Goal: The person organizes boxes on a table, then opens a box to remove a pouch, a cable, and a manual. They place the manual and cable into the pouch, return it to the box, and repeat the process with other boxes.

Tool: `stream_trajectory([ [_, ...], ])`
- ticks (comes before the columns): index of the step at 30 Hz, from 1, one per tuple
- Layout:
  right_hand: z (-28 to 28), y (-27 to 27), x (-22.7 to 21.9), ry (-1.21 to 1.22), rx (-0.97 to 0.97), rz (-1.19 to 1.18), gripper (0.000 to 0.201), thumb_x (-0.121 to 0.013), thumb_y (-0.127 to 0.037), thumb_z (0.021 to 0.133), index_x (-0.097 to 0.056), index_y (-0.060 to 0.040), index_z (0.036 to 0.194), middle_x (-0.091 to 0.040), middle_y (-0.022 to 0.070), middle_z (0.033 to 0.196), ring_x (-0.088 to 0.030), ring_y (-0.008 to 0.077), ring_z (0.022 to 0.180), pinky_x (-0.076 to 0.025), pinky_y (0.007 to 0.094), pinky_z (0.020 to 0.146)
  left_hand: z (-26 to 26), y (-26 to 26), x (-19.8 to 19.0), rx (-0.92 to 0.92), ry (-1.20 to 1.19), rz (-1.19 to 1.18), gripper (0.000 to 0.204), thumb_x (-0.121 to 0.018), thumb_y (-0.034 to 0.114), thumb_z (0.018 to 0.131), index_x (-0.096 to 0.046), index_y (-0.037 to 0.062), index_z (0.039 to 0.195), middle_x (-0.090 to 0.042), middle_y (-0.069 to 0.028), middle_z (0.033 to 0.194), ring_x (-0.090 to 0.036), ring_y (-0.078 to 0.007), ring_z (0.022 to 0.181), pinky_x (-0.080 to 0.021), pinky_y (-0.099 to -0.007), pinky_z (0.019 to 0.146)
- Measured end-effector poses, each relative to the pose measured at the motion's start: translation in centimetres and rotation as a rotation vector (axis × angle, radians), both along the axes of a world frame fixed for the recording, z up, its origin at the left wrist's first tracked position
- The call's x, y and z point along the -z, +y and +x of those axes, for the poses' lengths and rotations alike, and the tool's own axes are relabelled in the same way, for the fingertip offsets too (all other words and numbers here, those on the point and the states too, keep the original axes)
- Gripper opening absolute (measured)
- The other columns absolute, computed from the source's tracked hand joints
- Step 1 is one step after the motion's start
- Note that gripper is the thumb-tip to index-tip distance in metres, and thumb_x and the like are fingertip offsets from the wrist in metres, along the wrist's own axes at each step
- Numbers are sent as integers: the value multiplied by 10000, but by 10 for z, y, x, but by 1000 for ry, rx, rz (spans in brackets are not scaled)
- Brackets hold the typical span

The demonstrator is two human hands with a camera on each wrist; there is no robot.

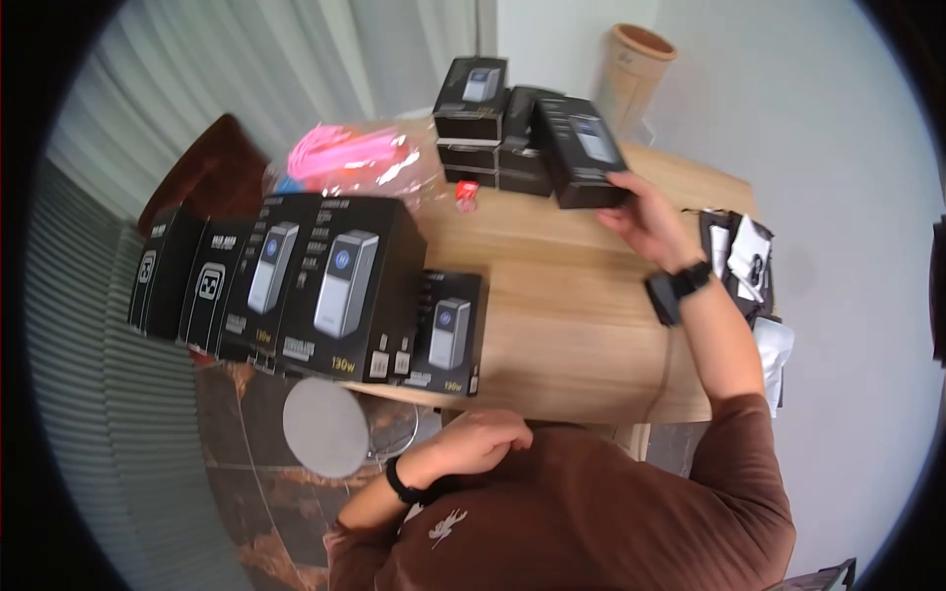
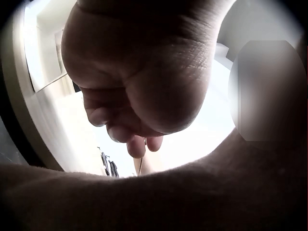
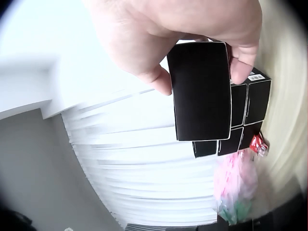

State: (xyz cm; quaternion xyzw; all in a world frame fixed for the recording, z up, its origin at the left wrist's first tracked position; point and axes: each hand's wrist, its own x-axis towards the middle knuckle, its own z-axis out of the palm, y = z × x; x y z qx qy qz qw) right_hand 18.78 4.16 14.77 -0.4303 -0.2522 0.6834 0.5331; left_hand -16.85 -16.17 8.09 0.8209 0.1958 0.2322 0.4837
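Note:
My right hand (image 1: 647,222) grips a black product box (image 1: 583,158) by its near end, at the right of a stack of similar boxes (image 1: 471,101). In the right wrist view, thumb and fingers pinch the two sides of the black product box (image 3: 199,96), whose plain end faces the camera. Parts of the stack behind are hidden by it. My left hand (image 1: 483,440) hangs loosely curled in front of the brown shirt, holding nothing. The left wrist view shows the palm and bent fingers of the left hand (image 2: 139,82) in shadow.
Large black boxes (image 1: 340,286) stand in a row at the table's left, with a smaller box (image 1: 449,335) beside them. Behind lie a clear bag with pink items (image 1: 345,156) and a red packet (image 1: 466,195). Dark pouches (image 1: 739,261) lie at the right edge; a stool (image 1: 325,426) stands below.

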Motion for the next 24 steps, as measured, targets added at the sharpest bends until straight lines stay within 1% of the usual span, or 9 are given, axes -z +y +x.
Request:
stream_trajectory([
  [2,13,-56,11,30,-12,16,269,-667,-193,1012,-626,-22,1215,-734,117,1127,-736,222,867,-650,337,776,4,2,4,1,-3,-36,195,-581,-97,857,-662,59,942,-683,-82,891,-681,-315,838,-545,-412,735],
  [3,23,-83,25,68,-19,30,282,-654,-185,1016,-625,-8,1234,-729,127,1163,-730,224,948,-635,355,857,6,0,7,-7,28,-58,191,-598,-73,871,-659,62,993,-685,-87,956,-681,-316,895,-547,-411,775],
  [5,27,-139,38,90,22,-10,338,-644,-97,989,-598,-26,1317,-735,108,1171,-729,205,944,-636,359,871,16,-1,14,-27,79,-93,217,-633,-26,900,-653,67,1095,-689,-97,1086,-680,-318,1011,-551,-410,855],
  [8,20,-202,50,39,80,-60,470,-616,-28,988,-477,-20,1437,-697,106,1202,-723,217,939,-627,350,861,46,0,19,-125,-28,21,487,-705,87,893,-544,69,1352,-565,-151,1400,-586,-354,1261,-507,-434,1036],
  [11,8,-235,60,-30,83,-94,557,-618,-18,981,-414,-33,1499,-664,105,1247,-711,200,976,-620,326,856,77,6,15,-237,19,150,788,-762,161,876,-358,34,1541,-351,-202,1620,-378,-406,1481,-372,-470,1207],
  [12,-3,-241,61,-94,128,-64,550,-614,-86,1007,-412,-29,1516,-674,121,1256,-710,186,953,-618,300,829,86,7,19,-236,19,141,838,-779,178,871,-327,29,1560,-322,-211,1639,-344,-413,1505,-348,-473,1224],
  [17,-12,-266,84,-263,91,-84,630,-637,-91,1023,-314,-52,1562,-629,88,1250,-676,142,980,-585,258,825,112,7,31,-245,5,37,991,-827,234,849,-230,5,1607,-251,-256,1680,-251,-435,1566,-284,-478,1268],
  [20,-17,-275,83,-350,-24,-92,635,-669,-74,1008,-325,-62,1541,-634,60,1195,-637,114,986,-537,262,814,114,9,34,-312,-10,162,1041,-865,257,798,-251,-37,1586,-279,-301,1647,-292,-491,1526,-305,-501,1253],
  [24,-5,-286,87,-504,-245,24,594,-707,-94,1005,-368,-47,1490,-664,37,1055,-611,88,894,-505,254,746,110,18,39,-341,9,82,1086,-909,249,758,-266,-44,1583,-327,-303,1625,-349,-454,1511,-319,-480,1251],
])
